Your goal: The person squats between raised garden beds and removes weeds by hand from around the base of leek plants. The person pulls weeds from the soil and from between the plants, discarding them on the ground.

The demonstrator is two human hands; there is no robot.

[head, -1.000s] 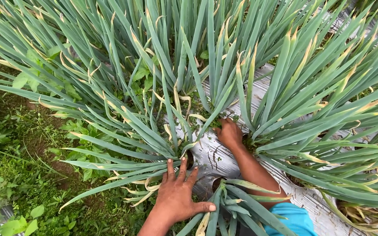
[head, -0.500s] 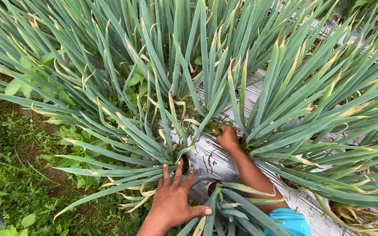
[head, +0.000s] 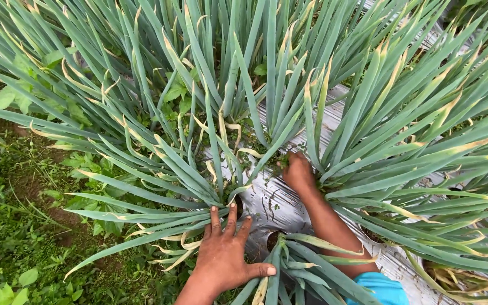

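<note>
Ground: outdoor bed under silvery plastic mulch sheet (head: 272, 200), weedy soil path (head: 24, 226) at left.
Left hand (head: 226, 255): palm down, fingers spread, flat on the sheet, touching the base of the long green onion-like leaf clump (head: 159, 164).
Right hand (head: 299, 171): arm stretched forward, fingers curled shut around small weeds at the next clump's base.
</note>
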